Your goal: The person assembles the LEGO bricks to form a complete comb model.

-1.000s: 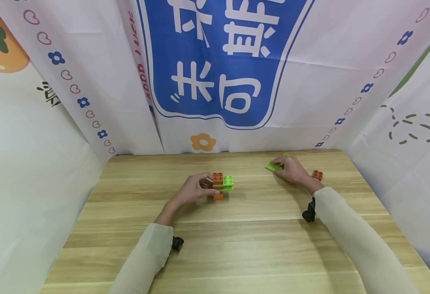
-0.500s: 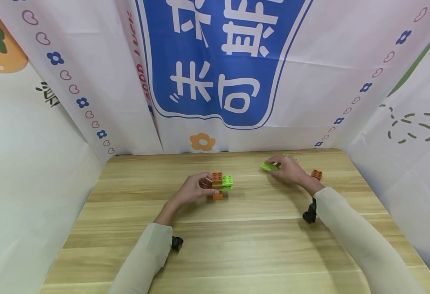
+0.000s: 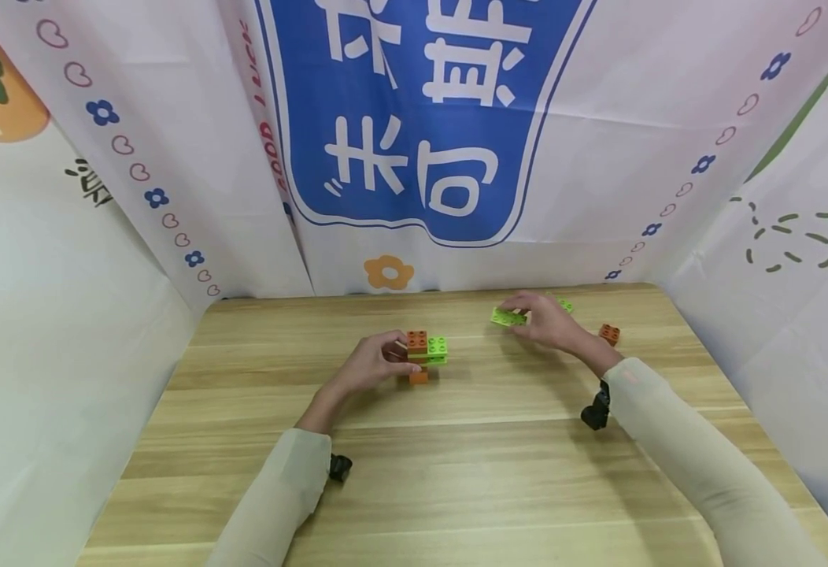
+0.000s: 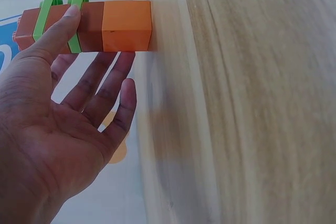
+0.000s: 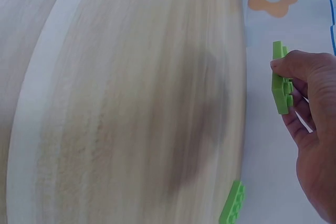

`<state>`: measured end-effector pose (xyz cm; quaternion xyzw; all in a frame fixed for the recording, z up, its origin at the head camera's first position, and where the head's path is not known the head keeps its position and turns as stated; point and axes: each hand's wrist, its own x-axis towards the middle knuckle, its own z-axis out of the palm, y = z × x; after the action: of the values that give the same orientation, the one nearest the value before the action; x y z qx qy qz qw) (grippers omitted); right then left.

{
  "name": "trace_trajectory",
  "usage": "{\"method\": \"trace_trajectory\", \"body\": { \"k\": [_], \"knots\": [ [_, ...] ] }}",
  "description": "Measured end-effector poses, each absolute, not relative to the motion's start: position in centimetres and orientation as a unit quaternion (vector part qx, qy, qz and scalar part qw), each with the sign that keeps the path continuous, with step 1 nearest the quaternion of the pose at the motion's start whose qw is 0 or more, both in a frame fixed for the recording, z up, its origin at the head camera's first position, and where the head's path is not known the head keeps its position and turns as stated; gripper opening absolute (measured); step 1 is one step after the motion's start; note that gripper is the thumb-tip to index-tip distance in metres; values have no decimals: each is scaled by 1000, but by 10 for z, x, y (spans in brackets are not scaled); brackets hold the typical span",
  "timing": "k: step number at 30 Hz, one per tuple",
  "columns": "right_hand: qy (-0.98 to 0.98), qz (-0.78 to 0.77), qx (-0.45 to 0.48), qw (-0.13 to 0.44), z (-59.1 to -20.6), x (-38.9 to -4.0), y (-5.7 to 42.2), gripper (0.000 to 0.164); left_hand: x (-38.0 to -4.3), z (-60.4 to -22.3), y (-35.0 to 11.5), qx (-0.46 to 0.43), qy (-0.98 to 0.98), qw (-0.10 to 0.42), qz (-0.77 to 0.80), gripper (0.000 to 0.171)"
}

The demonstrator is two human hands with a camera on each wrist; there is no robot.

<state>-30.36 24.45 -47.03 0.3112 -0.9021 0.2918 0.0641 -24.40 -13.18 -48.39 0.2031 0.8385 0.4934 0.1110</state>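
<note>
My left hand [image 3: 371, 364] grips a small tower of toy building bricks [image 3: 417, 342], thumb on the near side and fingers behind it. In the left wrist view the tower has an orange brick [image 4: 128, 24] at its base, with reddish-brown bricks and two green plates above. Those green plates jut out to the right in the head view. My right hand [image 3: 547, 321] pinches a bright green studded plate [image 3: 508, 316] between thumb and fingers. The right wrist view shows this green plate [image 5: 280, 92] lifted off the table, its studs toward the palm.
A second green plate [image 3: 565, 305] lies behind my right hand, partly hidden by it. To its right is a reddish-brown brick [image 3: 609, 334]. The wooden table [image 3: 428, 480] is bounded by a printed cloth backdrop [image 3: 570, 260] at the back and sides.
My right hand has moved left with the green plate, lifting it off the table and uncovering more of the second green plate. The left hand and tower have stayed nearly in place.
</note>
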Motion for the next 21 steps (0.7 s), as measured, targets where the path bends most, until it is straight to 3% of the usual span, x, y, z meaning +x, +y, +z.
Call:
{"method": "trace_trajectory", "body": {
  "k": [21],
  "knots": [
    [-881, 287, 371, 63, -439, -289, 210, 39, -245, -486, -133, 214, 836, 110, 494, 27]
  ]
}}
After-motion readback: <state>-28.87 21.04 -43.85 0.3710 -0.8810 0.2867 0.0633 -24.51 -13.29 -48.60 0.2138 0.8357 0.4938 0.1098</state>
